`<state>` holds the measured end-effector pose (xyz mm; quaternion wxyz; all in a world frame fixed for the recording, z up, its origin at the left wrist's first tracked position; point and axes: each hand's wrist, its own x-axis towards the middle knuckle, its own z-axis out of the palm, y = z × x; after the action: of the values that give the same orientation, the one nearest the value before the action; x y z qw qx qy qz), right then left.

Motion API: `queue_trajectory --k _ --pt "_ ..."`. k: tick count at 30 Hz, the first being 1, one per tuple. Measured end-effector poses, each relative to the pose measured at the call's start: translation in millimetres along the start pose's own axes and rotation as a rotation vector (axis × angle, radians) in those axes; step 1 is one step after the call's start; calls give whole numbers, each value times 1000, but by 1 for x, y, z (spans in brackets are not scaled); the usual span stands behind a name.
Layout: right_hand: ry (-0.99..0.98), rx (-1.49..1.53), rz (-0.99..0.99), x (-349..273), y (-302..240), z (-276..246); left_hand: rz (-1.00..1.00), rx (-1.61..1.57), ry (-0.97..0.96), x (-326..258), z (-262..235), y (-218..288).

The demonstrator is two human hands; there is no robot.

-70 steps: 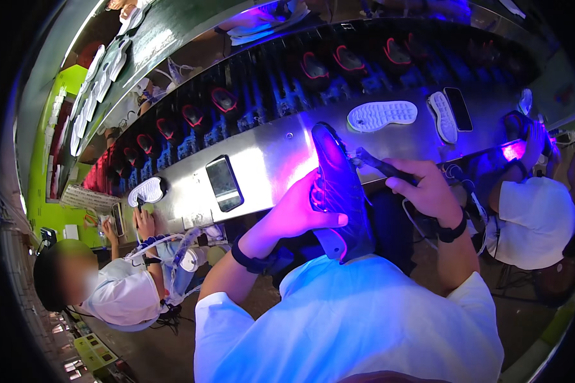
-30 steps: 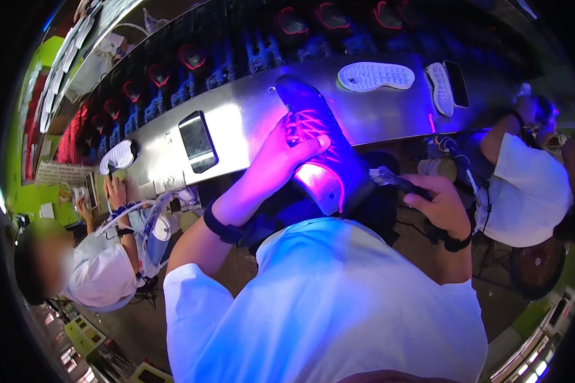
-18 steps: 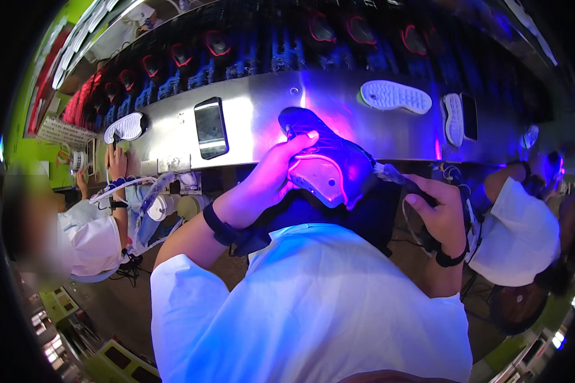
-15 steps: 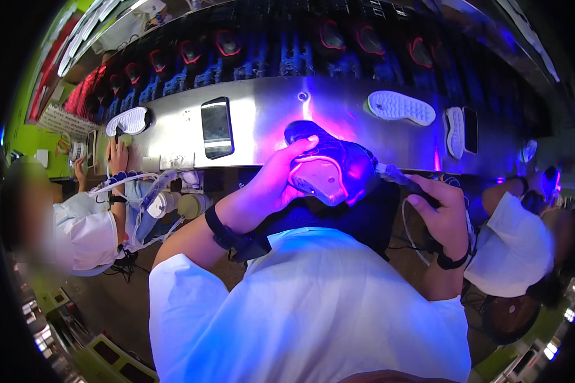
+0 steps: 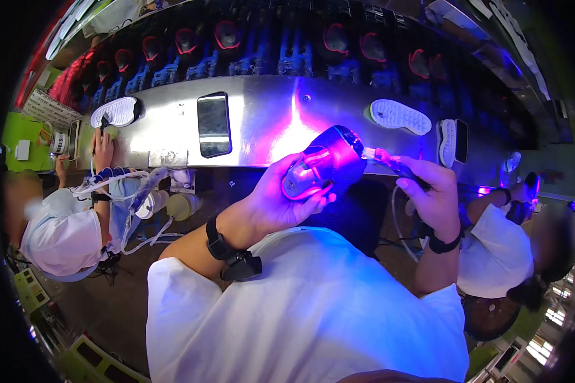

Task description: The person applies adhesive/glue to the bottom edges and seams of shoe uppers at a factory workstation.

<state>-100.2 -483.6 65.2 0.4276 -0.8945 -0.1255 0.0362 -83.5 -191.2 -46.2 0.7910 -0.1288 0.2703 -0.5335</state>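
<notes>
The left hand (image 5: 281, 204) cups a dark sneaker glowing purple (image 5: 322, 163), its fingers clenched round the heel, just below the shiny steel desk (image 5: 262, 121). The right hand (image 5: 437, 191) grasps a slim pen-like tool (image 5: 390, 163), tip touching the shoe. Best to hold the sneaker steady and guide the tip slowly.

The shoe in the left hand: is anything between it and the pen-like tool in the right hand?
Nothing visible does. The left hand holds the shoe up over the metal bench. The right hand holds the pen-like tool, whose tip reaches the shoe's far end, lit in purple light.
</notes>
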Motion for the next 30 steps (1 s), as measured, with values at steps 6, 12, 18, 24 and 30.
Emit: queue_trajectory --k 6,12,18,24,30 --pt "71 34 -90 -2 11 13 -81 -80 -116 10 -4 -18" --pt "139 67 -143 -29 36 27 -122 -165 -163 21 -4 -35" --pt "222 79 -29 -71 58 30 120 448 15 39 10 -29" --pt "290 65 206 -20 64 6 318 1151 -81 48 75 -25" --pt "382 82 14 -40 62 41 550 1568 -12 51 88 -9"
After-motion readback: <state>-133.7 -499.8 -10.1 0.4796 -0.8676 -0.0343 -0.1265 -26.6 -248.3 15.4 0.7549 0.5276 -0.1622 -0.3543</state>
